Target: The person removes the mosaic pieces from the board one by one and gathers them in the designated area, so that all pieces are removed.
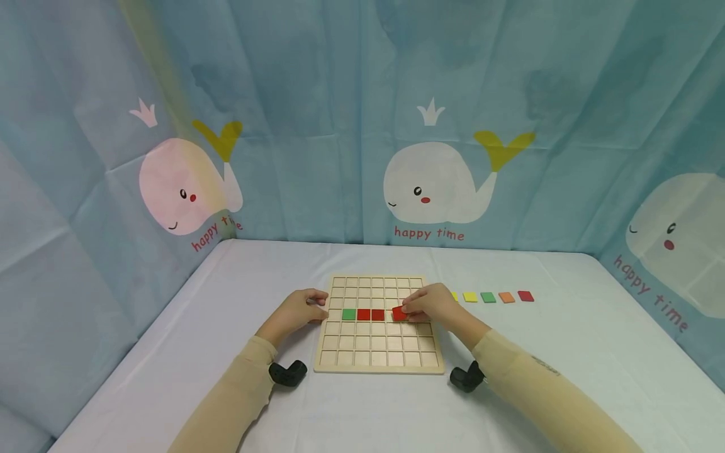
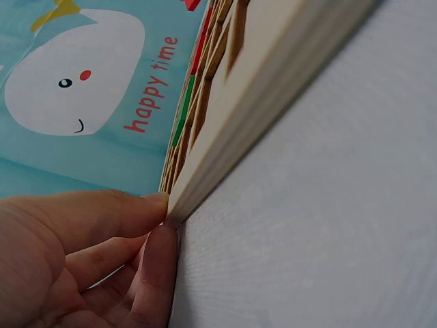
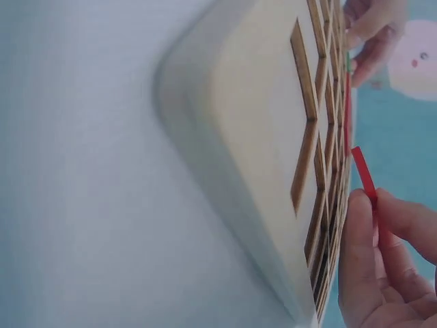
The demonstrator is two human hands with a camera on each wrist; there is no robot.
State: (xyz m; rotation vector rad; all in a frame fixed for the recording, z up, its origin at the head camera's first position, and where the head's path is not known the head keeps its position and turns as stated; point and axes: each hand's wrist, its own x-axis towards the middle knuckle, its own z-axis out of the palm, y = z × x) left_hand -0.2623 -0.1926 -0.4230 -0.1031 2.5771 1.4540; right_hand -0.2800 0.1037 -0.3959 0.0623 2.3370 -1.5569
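A wooden grid board lies flat on the table. Along its middle row sit a green tile and, right of it, two red tiles side by side. My left hand is at the board's left edge, where thumb and finger hold the rim. Between thumb and fingers, my right hand pinches another red tile. This tile is tilted in the right wrist view, above the grid, and overlaps the same row to the right of the two reds.
Beyond my right hand a row of loose tiles lies on the white tablecloth: yellow, green, orange and red, with another yellow partly hidden by the hand. A blue whale-print curtain hangs behind the table.
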